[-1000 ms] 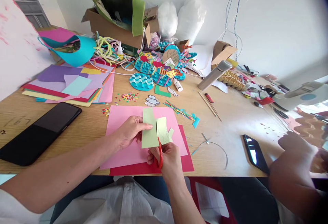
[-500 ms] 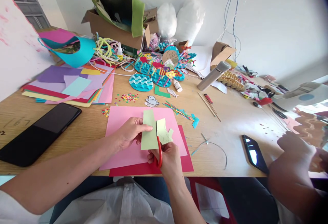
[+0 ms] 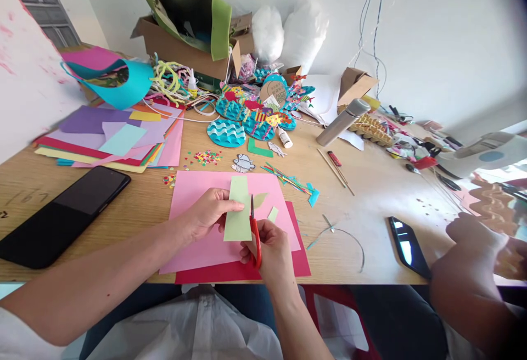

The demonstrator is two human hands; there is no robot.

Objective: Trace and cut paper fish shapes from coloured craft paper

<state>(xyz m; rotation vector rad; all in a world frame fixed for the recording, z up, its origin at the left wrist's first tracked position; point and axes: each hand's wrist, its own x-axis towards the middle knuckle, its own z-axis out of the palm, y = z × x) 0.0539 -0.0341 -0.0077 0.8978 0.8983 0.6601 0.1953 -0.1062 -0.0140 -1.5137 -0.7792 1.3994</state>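
My left hand (image 3: 212, 209) pinches a light green paper strip (image 3: 237, 223), thumb on top, over a pink sheet (image 3: 193, 245). Red-handled scissors (image 3: 256, 242) are in my right hand (image 3: 272, 247), their dark blades pointing away from me along the strip's right edge. To the right of the blades, a small leaf-shaped green piece (image 3: 259, 200) and a narrow green scrap (image 3: 272, 214) lie on the pink sheet. A red sheet (image 3: 302, 261) shows beneath the pink one.
Colored paper (image 3: 86, 121) and a black phone (image 3: 69, 212) are at left. Paper fish (image 3: 242, 163), thin strips (image 3: 288, 176) and blue wave crafts (image 3: 226, 133) lie behind the pink sheet. A flask (image 3: 343, 121), another phone (image 3: 408, 247) and another person's arm (image 3: 465, 277) are at right.
The larger cut green piece right of the scissors has come away from beside the blades and is out of sight; the small pieces now show there. The strip has shifted slightly left.
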